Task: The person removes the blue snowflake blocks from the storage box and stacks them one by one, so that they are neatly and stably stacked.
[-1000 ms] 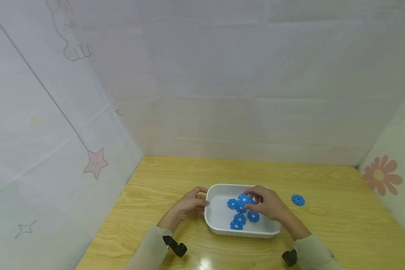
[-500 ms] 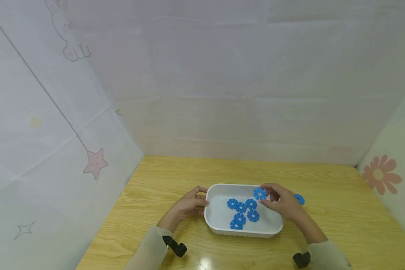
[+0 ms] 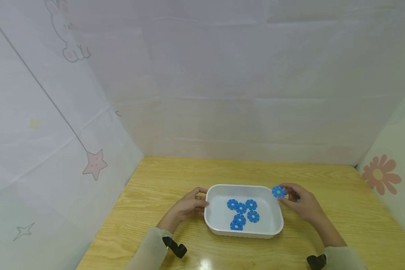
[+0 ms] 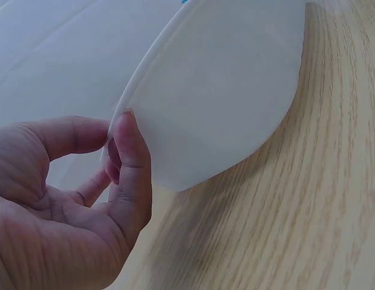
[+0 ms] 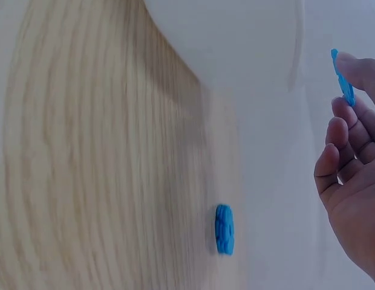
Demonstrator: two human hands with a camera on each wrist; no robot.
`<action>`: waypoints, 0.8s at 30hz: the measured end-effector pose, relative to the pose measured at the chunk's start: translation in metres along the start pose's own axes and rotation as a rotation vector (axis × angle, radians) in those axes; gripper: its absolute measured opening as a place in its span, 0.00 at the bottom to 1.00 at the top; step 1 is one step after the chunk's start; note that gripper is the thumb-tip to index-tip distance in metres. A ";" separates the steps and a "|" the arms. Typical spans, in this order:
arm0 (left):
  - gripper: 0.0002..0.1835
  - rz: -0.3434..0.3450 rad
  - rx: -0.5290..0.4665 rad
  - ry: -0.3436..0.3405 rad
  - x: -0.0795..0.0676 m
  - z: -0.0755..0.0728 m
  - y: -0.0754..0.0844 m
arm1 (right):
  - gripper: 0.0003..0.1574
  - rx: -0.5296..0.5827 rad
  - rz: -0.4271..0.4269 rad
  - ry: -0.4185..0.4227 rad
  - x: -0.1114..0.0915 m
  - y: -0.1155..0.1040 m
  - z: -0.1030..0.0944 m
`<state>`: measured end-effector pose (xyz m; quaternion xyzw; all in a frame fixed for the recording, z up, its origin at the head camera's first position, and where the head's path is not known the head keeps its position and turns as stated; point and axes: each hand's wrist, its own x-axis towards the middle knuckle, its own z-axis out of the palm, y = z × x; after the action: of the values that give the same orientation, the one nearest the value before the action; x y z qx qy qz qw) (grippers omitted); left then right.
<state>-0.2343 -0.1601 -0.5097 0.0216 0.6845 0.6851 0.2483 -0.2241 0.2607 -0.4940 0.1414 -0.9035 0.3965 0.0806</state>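
My left hand [image 3: 190, 205] pinches the left rim of a white plastic tray [image 3: 219, 215]; the left wrist view shows the thumb and fingers on either side of that rim. Several blue notched snowflake discs [image 3: 253, 216] lie inside the tray, some overlapping. Just above the tray's right back corner, my right hand [image 3: 303, 204] pinches one blue snowflake disc [image 3: 278, 191] between thumb and fingertips. More blue snowflake pieces [image 5: 224, 229] lie on the table, looking thick like a stack; in the head view that hand mostly hides them.
The wooden table [image 3: 175, 172] runs back to a pale cloth backdrop [image 3: 222, 93], with cloth walls on both sides. Black wrist mounts [image 3: 174, 246] sit at the sleeves.
My right hand has lifted a blue snowflake disc off the pile in the tray and carried it rightward past the rim. My left hand has stayed at the tray's left side.
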 end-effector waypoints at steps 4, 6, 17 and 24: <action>0.29 0.001 -0.003 -0.001 0.000 0.000 0.000 | 0.30 -0.018 0.029 0.005 -0.002 0.013 -0.009; 0.30 0.001 -0.003 -0.003 0.000 0.000 0.000 | 0.31 -0.026 0.045 0.004 -0.003 0.018 -0.012; 0.29 0.008 -0.003 -0.013 -0.002 0.000 0.001 | 0.36 -0.063 0.149 -0.038 -0.005 0.043 -0.028; 0.29 0.004 -0.003 -0.006 -0.002 0.000 0.001 | 0.38 -0.046 0.193 -0.069 -0.008 0.056 -0.031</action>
<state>-0.2329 -0.1606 -0.5085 0.0246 0.6828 0.6864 0.2490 -0.2334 0.3215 -0.5136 0.0654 -0.9240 0.3764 0.0140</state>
